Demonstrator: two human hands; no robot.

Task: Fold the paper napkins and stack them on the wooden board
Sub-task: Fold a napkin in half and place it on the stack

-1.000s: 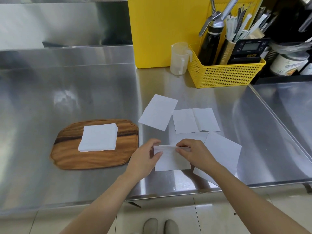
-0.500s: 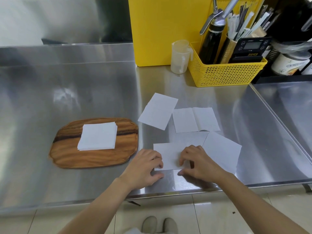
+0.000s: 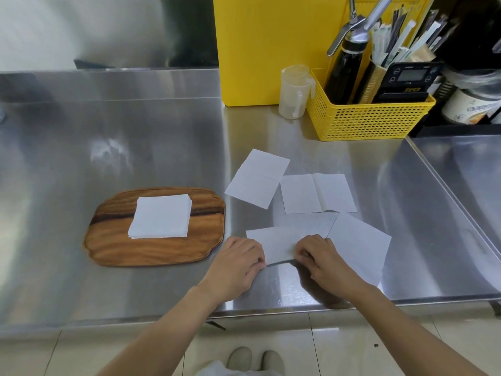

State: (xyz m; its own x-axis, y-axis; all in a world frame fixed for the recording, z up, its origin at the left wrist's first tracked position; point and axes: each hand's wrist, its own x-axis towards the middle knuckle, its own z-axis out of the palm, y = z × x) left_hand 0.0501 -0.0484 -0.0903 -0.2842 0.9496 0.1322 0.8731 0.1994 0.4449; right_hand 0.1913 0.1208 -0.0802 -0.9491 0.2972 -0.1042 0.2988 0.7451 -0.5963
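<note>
Stainless-steel table (image 3: 113,137) in a kitchen, left hand (image 3: 235,267) and right hand (image 3: 325,264) both pinching a paper napkin (image 3: 276,245) at the front edge, folded stack (image 3: 161,219) on wooden board (image 3: 113,245), loose napkins (image 3: 257,177) near yellow basket (image 3: 366,123), tiled floor (image 3: 339,348) below.

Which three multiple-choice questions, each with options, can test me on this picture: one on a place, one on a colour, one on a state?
1. Where does the stack of folded napkins lie?
A. in the basket
B. on the wooden board
C. on the floor

2. What colour is the perforated basket?
A. yellow
B. green
C. black

3. What are the two hands doing?
A. hanging free
B. lifting the board
C. gripping one napkin

Answers:
1 B: the stack of folded napkins rests on the wooden board.
2 A: the perforated basket is yellow.
3 C: the left hand and the right hand pinch the near edge of the napkin.
</note>
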